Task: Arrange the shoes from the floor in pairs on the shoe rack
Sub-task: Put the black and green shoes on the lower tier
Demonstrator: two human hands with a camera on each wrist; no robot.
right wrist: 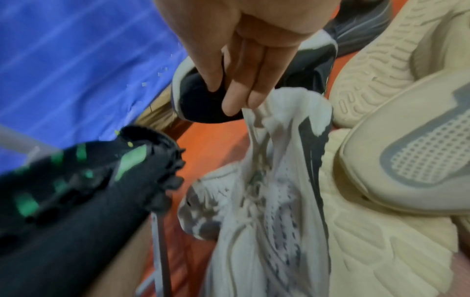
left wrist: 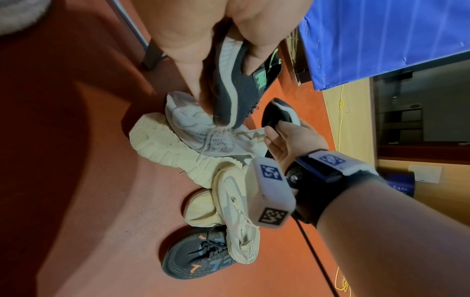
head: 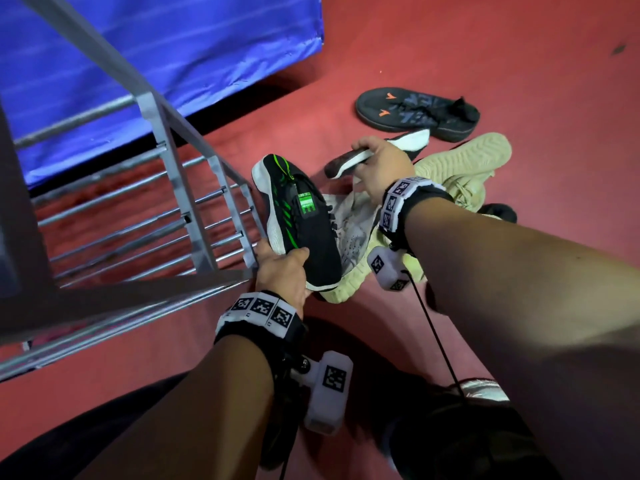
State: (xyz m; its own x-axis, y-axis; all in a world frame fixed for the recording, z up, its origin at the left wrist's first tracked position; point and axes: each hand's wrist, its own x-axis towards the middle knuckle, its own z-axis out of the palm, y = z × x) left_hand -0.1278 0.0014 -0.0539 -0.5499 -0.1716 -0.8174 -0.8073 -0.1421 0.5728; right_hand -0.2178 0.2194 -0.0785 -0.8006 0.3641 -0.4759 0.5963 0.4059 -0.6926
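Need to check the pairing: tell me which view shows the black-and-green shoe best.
The head view: the black-and-green shoe shows whole, top side up, held at the heel by the left hand. The left wrist view shows mostly its sole edge and side; the right wrist view shows it blurred and cropped.

Shoes on a red floor (head: pixel 485 46)

Black shoe (head: pixel 304 233) with green stripes and white sole; dark grey shoe (head: pixel 415 112) with orange marks; cream shoes (head: pixel 464 168); blue cloth (head: pixel 173 46); grey rack (head: pixel 180 174).

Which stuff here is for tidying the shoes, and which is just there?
For the job:
black-and-green shoe
black shoe with white sole
white shoe
cream shoes
grey-and-orange shoe
shoe rack

Just there:
blue cloth
red floor
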